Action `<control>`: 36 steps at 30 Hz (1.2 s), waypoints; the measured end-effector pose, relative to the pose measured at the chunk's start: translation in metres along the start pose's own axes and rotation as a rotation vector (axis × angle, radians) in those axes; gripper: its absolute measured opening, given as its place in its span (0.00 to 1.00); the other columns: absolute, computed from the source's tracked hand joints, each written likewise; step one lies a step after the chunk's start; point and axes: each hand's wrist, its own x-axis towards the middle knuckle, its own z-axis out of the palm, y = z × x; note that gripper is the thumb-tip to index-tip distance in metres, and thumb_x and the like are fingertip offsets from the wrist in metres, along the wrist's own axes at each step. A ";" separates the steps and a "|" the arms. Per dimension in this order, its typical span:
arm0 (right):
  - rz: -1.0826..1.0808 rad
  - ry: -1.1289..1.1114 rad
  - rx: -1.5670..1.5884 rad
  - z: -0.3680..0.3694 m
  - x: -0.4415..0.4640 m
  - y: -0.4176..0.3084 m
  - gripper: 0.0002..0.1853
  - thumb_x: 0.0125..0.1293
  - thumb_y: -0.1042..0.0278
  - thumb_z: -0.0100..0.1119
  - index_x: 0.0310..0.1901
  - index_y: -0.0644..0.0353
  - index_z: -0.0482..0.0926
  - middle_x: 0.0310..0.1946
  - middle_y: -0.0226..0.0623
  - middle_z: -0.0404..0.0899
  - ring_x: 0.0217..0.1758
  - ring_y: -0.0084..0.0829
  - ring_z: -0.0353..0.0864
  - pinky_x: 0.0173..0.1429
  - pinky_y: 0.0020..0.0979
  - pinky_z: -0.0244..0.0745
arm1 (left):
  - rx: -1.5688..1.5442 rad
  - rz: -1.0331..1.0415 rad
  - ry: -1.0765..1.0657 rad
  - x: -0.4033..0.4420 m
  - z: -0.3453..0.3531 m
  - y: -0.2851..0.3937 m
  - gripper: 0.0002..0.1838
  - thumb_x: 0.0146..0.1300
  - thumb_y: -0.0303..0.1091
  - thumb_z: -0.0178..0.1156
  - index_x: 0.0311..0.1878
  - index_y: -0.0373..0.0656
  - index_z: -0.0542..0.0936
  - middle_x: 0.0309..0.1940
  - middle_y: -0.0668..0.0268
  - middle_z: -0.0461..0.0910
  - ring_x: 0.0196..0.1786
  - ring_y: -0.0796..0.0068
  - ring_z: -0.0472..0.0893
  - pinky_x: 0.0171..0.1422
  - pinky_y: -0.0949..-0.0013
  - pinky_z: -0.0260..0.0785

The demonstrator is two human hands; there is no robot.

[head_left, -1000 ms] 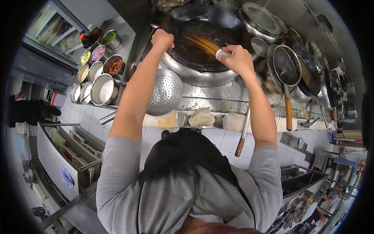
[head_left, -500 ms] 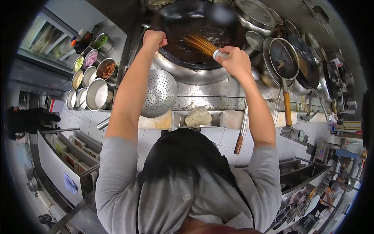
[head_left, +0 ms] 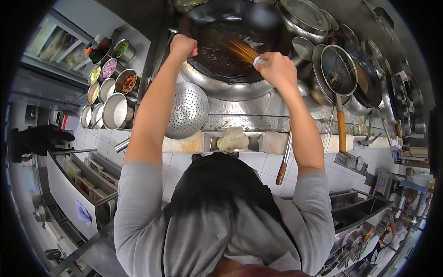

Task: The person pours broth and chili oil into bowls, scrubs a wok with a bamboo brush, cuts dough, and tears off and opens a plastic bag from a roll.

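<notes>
Two hands at the wok (head_left: 214, 71). Right hand (head_left: 279, 69) closed round the white-bound end of the bamboo brush (head_left: 242, 50), bristles down inside the wok; left hand (head_left: 183, 46) curled into a fist at the left rim, whether gripping it I cannot tell. Work judged partway: surface wet, pale residue (head_left: 253, 41) left near the bristles. Perforated strainer (head_left: 188, 111) lies partly beneath the left forearm; crumpled cloth (head_left: 233, 139) in front. Brush's path appears unobstructed.
</notes>
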 end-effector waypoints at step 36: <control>-0.102 -0.122 0.110 -0.013 0.011 0.043 0.19 0.53 0.57 0.68 0.46 0.54 0.86 0.38 0.46 0.86 0.45 0.46 0.85 0.54 0.39 0.77 | 0.459 0.144 -0.308 -0.020 0.011 0.010 0.11 0.51 0.19 0.65 0.35 0.39 0.73 0.25 0.62 0.78 0.23 0.73 0.79 0.25 0.71 0.73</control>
